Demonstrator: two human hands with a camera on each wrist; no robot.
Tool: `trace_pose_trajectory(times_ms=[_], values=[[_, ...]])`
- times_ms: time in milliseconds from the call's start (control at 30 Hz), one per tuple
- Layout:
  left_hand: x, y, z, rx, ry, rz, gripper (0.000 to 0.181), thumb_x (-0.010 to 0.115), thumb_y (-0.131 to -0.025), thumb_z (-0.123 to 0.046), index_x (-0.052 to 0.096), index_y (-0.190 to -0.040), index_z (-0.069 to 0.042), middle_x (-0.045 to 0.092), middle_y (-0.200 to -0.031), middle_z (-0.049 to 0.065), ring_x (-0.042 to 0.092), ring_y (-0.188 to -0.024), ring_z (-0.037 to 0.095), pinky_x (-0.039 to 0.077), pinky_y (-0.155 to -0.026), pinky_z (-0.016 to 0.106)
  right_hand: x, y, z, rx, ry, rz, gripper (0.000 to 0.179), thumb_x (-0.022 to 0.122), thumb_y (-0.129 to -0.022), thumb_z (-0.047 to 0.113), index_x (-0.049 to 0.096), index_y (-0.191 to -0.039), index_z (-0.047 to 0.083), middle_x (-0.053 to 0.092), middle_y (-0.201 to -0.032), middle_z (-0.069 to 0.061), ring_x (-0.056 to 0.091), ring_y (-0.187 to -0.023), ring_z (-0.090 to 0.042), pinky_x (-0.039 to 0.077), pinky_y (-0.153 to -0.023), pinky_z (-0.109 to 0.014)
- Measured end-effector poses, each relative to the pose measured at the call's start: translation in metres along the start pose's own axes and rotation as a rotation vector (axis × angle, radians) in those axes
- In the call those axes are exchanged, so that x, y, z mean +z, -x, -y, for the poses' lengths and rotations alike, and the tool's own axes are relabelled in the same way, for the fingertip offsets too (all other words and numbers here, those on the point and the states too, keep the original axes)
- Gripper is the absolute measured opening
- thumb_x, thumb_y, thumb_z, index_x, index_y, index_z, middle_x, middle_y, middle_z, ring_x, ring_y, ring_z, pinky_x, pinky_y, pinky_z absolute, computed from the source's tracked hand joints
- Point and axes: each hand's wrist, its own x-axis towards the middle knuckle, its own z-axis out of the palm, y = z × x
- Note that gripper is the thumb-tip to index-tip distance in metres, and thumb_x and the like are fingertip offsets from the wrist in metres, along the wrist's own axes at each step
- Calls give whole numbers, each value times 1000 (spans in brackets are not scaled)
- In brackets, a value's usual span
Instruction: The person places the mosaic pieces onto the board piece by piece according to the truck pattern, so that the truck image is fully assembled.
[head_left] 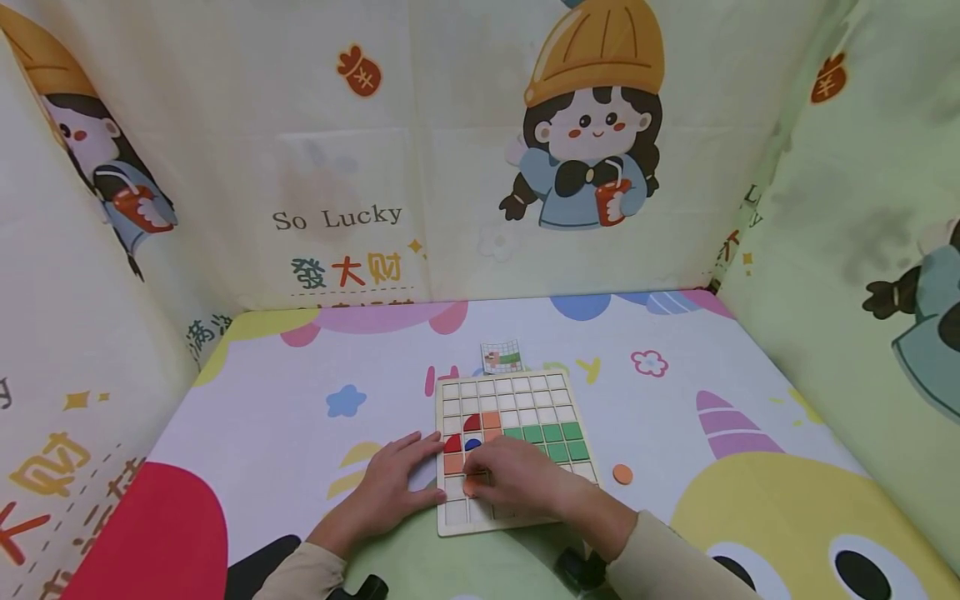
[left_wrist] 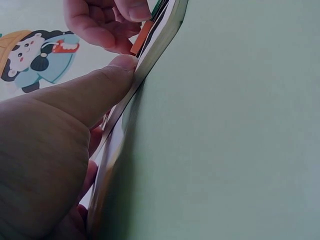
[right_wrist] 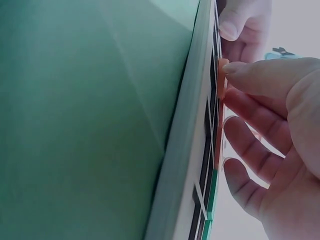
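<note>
A wooden grid board (head_left: 442, 523) lies on the table, its squares partly filled with coloured tiles. Green square tiles (head_left: 557, 452) fill cells on the right; red quarter-round tiles (head_left: 472, 422), orange squares (head_left: 453, 463) and a blue piece (head_left: 472, 445) sit on the left. My left hand (head_left: 390, 483) rests against the board's left edge, thumb straight along the rim. Over the lower left cells, my right hand (head_left: 517, 475) pinches an orange round piece (right_wrist: 223, 77) by thumb and finger, close on the grid. The right hand hides several cells beneath it.
Behind the board lies a small picture card (head_left: 501, 357) with a gridded coloured pattern. One loose orange disc (head_left: 622, 474) is on the patterned tablecloth to the right. Printed cloth walls (head_left: 450, 167) enclose the table at the back and sides.
</note>
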Motion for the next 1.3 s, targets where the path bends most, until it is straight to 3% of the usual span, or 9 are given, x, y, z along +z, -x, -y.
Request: trace_pose_trajectory(times_ms=[633, 967, 1300], values=[[0, 0, -1, -22, -2, 5, 72, 82, -82, -42, 57, -143, -14, 50, -150, 2, 36, -141, 37, 27, -108, 66, 0, -4, 3, 9, 23, 8, 9, 74, -92, 26, 74, -99, 20, 64, -84, 17, 52, -79, -4, 46, -77, -21], [-1, 0, -2, -17, -5, 4, 71, 82, -82, -42, 57, -143, -13, 50, -150, 2, 37, -140, 37, 27, -108, 66, -3, 1, 3, 19, 69, -18, 8, 77, -89, 26, 71, -90, 21, 56, -75, 17, 50, -75, -5, 45, -73, -22], [-1, 0, -2, -31, -6, 7, 72, 82, -82, -41, 57, -143, -13, 50, -150, 3, 36, -140, 37, 27, -108, 66, -4, 6, -3, 60, -14, -9, 8, 76, -91, 27, 70, -92, 22, 62, -82, 17, 54, -81, -5, 48, -80, -27]])
